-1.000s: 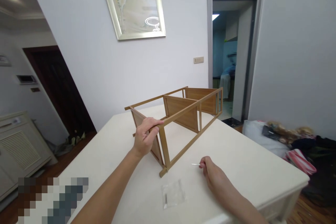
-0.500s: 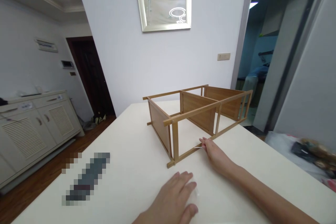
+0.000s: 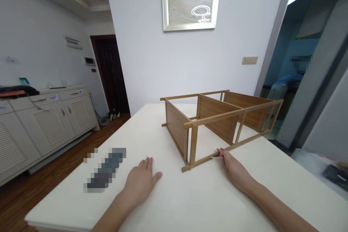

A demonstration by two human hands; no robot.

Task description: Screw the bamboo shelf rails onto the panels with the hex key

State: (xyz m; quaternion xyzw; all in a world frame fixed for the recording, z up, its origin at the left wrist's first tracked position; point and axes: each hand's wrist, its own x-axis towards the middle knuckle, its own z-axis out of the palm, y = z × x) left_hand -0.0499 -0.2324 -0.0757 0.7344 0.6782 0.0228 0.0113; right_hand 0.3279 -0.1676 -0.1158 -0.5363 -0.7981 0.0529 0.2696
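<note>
A wooden shelf rack (image 3: 178, 121) lies on its side on the white table (image 3: 174, 203), its slatless panels standing on edge between long rails. My right hand (image 3: 231, 165) is at the rack's lower front rail, its fingers closed on a thin whitish rod (image 3: 215, 157); what the rod is cannot be made out. Left of the rack's near corner, my left hand (image 3: 141, 179) lies palm down over the tabletop, fingers stretched out and thumb apart. No object shows in it, though its palm is hidden.
A blurred-out dark object (image 3: 106, 172) lies on the table's left side. The wall with a framed picture (image 3: 190, 27) rises behind the table. A white cabinet (image 3: 51, 116) stands to the left, and a doorway with a person in blue is at the right.
The view has turned left. My left hand has moved leftward, away from the table's front middle. My right hand stays by the lower rail with the thin rod.
</note>
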